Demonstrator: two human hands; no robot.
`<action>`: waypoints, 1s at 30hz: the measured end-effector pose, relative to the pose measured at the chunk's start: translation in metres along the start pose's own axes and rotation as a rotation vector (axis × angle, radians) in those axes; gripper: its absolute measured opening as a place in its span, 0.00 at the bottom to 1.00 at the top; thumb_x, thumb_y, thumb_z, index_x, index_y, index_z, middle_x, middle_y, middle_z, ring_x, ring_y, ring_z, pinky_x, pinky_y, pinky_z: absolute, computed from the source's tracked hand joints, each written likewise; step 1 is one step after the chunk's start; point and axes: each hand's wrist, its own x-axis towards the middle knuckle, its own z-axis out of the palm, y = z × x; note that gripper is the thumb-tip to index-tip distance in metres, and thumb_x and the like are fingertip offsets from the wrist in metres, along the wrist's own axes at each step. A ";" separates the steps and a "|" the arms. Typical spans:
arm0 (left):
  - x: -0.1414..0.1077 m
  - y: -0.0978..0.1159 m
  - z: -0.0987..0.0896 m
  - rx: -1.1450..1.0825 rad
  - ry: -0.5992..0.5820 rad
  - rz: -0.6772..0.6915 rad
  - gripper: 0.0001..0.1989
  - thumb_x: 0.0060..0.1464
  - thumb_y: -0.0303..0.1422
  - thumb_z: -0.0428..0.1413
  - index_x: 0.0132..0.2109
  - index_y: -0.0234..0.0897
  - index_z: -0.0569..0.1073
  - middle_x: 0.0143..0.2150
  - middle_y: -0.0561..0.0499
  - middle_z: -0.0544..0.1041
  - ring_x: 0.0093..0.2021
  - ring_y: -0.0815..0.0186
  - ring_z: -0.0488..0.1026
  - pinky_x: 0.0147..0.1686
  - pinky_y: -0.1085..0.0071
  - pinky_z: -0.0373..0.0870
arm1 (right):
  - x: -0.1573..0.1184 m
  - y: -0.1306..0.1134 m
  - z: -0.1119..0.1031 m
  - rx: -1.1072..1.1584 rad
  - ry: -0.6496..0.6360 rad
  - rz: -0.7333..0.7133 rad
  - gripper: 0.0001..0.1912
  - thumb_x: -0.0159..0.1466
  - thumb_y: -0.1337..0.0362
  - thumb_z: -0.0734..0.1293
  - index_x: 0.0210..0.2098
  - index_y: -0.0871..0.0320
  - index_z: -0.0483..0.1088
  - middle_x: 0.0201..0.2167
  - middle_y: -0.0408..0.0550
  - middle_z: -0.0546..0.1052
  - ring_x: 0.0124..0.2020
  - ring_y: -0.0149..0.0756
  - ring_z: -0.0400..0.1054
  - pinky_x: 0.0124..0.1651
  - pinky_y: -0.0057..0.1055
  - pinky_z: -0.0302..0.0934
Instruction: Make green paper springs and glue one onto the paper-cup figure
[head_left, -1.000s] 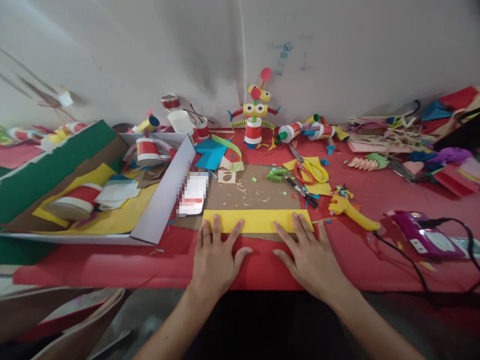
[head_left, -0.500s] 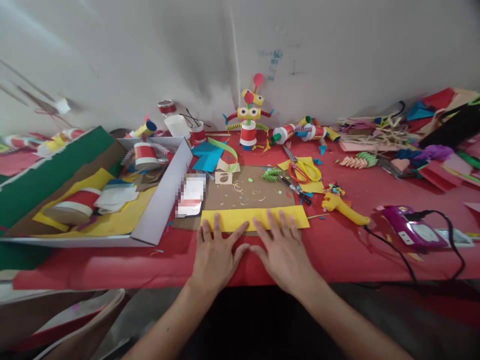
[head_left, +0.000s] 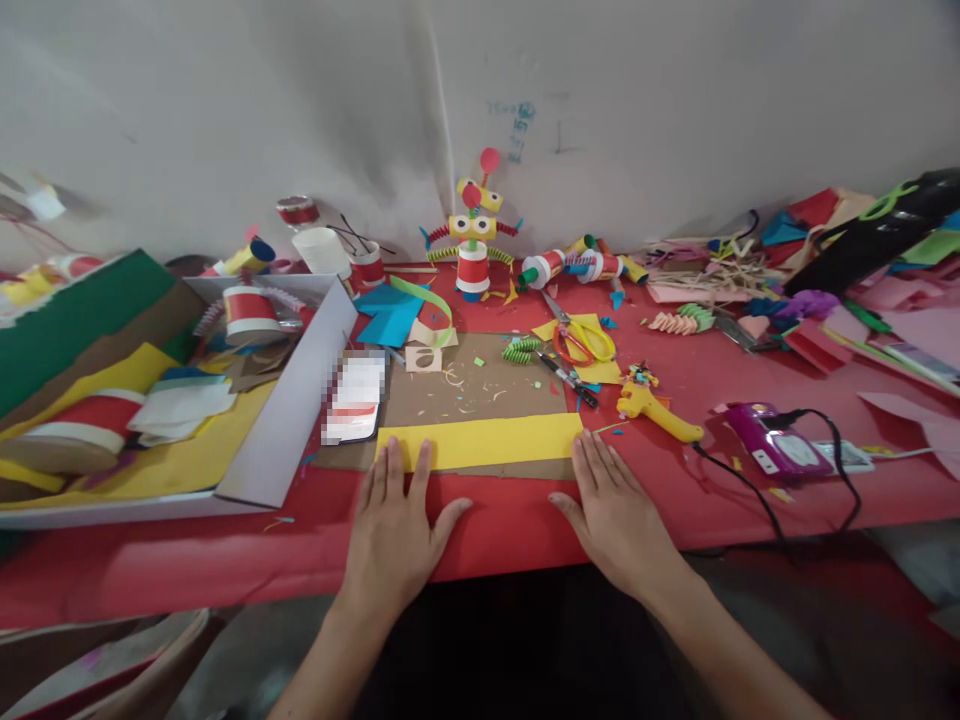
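Yellow rectangular paper strip (head_left: 484,443): lying on brown cardboard sheet (head_left: 521,400). Resting left hand (head_left: 394,530) open on left end, right hand (head_left: 619,520) open at right end, gripping nothing. Possibly risking skewing or buckling from uneven pressing.

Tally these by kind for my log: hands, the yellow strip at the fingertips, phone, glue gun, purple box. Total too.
Hands (left hand, right hand): 2
Yellow strip: 1
Phone: 1
Glue gun: 1
Purple box: 1
Total: 6
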 end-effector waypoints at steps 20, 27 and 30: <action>0.093 -0.004 -0.046 -0.613 -0.336 -0.040 0.13 0.44 0.35 0.58 0.39 0.37 0.76 0.39 0.44 0.78 0.42 0.52 0.73 0.42 0.62 0.64 | -0.008 -0.012 -0.025 0.686 0.349 0.043 0.12 0.64 0.59 0.60 0.38 0.56 0.73 0.38 0.52 0.77 0.42 0.39 0.71 0.46 0.35 0.65; 0.101 0.016 -0.041 -1.933 -0.078 -0.593 0.17 0.39 0.34 0.64 0.39 0.37 0.71 0.34 0.50 0.78 0.30 0.65 0.74 0.32 0.69 0.70 | 0.090 -0.053 -0.036 1.258 -0.008 0.029 0.19 0.61 0.53 0.62 0.47 0.57 0.65 0.40 0.51 0.77 0.42 0.38 0.72 0.40 0.31 0.66; 0.123 0.022 -0.032 -2.116 -0.029 -0.708 0.18 0.34 0.29 0.66 0.36 0.36 0.71 0.30 0.51 0.78 0.28 0.66 0.74 0.30 0.71 0.71 | 0.132 -0.056 -0.028 1.231 -0.032 -0.049 0.14 0.61 0.53 0.61 0.34 0.57 0.68 0.31 0.49 0.78 0.33 0.38 0.72 0.35 0.31 0.65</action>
